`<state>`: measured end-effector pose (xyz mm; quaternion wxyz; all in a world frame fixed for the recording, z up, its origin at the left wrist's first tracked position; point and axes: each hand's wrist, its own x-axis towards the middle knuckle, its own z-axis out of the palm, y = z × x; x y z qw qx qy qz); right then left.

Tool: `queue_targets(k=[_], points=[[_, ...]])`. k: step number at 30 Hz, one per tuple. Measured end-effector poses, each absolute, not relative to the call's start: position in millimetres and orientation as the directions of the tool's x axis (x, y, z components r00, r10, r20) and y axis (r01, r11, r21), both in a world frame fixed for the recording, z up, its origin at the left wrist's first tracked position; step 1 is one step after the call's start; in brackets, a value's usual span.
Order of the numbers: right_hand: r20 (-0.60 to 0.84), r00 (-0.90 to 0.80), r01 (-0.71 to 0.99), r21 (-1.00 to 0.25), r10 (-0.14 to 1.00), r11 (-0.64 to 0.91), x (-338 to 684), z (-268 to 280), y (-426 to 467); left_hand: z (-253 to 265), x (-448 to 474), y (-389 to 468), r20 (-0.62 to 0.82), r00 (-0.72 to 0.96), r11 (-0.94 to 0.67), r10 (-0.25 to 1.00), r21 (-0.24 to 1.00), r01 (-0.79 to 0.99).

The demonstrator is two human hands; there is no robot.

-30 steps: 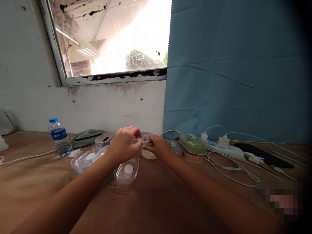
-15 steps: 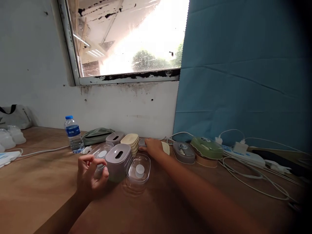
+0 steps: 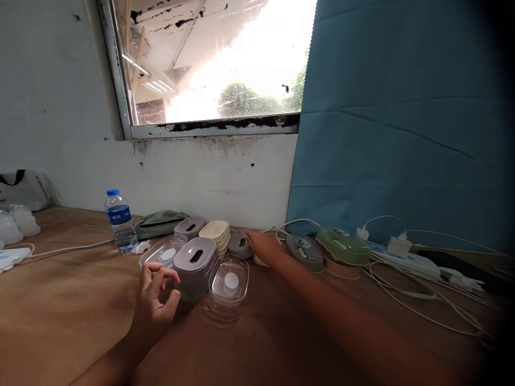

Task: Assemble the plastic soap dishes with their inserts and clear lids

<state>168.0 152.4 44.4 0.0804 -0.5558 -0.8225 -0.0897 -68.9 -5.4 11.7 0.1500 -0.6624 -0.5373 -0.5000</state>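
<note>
Right hand [image 3: 263, 247] at small box [image 3: 236, 244], can't tell if gripping, left hand [image 3: 155, 295] half-curled, empty, near tall box [image 3: 193, 276], long slot [image 3: 197, 256] angled away-right

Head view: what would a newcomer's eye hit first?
Probably the glaring window, top and left of centre, then the blue cloth at upper right. Lower down, the left hand is beside the front mauve container, the right hand at a smaller mauve container farther right.
</note>
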Motion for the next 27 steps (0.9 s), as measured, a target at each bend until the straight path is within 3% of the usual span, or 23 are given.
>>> queue_targets(k=[4,10,27], points=[[0.248,-0.325,0.945,0.057,0.913,0.322,190,34,150,12,-67,-6,0.813,-0.054,-0.39,0.58,0.335,0.858],[0.247,-0.396,0.918,0.102,0.884,0.383,201,15,134,13,-70,-6,0.833,-0.035,-0.413,0.552,0.309,0.856],[0.25,-0.408,0.911,0.058,0.878,0.407,223,13,128,21,-58,-9,0.858,0.273,-0.531,0.435,0.0,0.847]])
